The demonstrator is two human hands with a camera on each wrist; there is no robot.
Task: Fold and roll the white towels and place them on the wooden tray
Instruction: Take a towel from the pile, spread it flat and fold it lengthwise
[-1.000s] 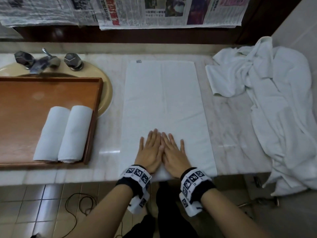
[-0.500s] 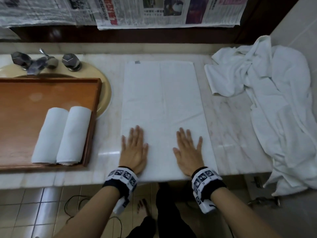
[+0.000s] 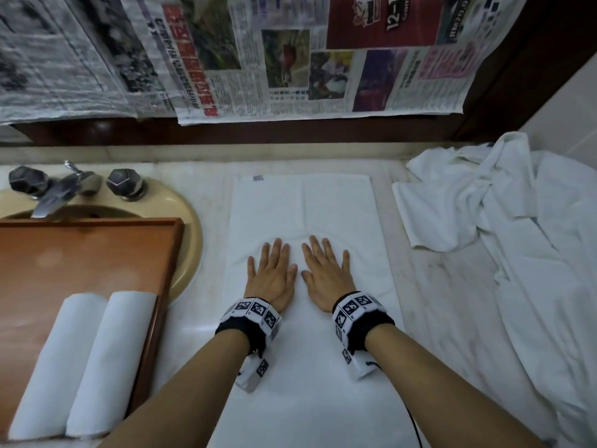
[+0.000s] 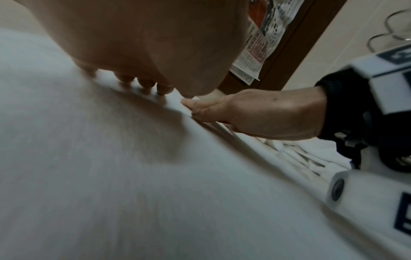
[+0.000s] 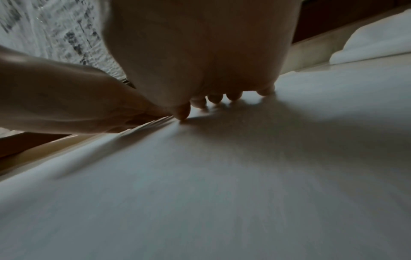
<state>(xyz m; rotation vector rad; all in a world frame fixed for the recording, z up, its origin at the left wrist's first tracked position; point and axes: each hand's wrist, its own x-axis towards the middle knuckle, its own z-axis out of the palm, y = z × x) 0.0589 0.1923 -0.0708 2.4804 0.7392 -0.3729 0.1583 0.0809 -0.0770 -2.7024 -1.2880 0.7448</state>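
The folded white towel point(image 3: 307, 253) is lying lengthwise on the marble counter point(image 3: 429, 286), between the wooden tray point(image 3: 80, 253) and the loose towel heap point(image 3: 517, 237), while the left hand point(image 3: 271, 276) and right hand point(image 3: 326, 273) are pressing flat on its middle, fingers straight, gripping nothing. This looks like smoothing before rolling; next, fingers would need to be curling under one short edge. Two rolled towels point(image 3: 84, 360) are filling the tray's near right corner, leaving bare wood beyond and to their left.
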